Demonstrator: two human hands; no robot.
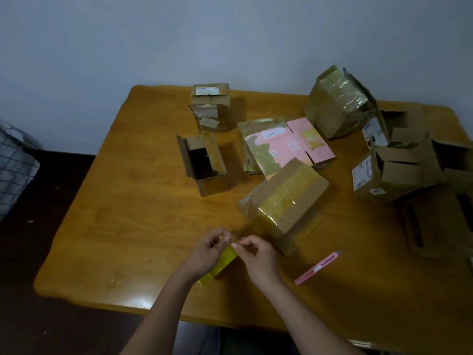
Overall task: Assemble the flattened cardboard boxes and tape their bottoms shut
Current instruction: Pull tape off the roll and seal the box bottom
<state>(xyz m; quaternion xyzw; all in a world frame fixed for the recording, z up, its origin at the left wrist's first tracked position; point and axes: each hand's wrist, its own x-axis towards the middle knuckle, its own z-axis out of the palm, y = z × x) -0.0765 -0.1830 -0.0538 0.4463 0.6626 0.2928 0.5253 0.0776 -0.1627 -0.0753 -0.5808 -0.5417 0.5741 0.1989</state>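
A yellow strip of tape [222, 263] hangs between my two hands near the table's front edge. My left hand [208, 248] pinches its top end, and my right hand [257, 254] pinches it right beside. Just behind my hands lies a brown cardboard box [284, 201] on its side, with yellowish tape across its closed bottom. A flattened pink box [284, 144] lies on a flat stack farther back.
The wooden table [133, 213] also carries an open narrow box [202, 165], a taped box [211, 106] at the back, a tall taped box [337, 103] and several open boxes [396, 172] at right. A pink utility knife [317, 268] lies right of my hands.
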